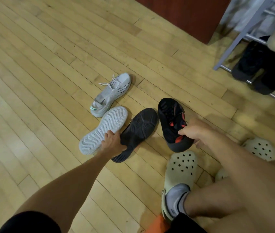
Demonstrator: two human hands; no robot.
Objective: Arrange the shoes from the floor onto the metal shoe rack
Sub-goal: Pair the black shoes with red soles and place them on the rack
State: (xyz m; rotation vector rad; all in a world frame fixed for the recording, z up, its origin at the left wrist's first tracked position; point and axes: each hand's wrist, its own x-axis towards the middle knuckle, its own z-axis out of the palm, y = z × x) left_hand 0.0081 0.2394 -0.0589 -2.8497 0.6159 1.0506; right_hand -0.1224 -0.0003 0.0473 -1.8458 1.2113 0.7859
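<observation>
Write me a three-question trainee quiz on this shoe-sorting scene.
1. True or false: the grey metal shoe rack already holds dark shoes.
2. The right hand grips: A) white knit sneaker; B) black sneaker with red accents; C) beige perforated clog.
3. How many sneakers lie sole-up on the wooden floor?
Key: 1 true. 2 B. 3 two: the white ribbed-sole sneaker and the black sole-up sneaker, which the left hand grips.
</observation>
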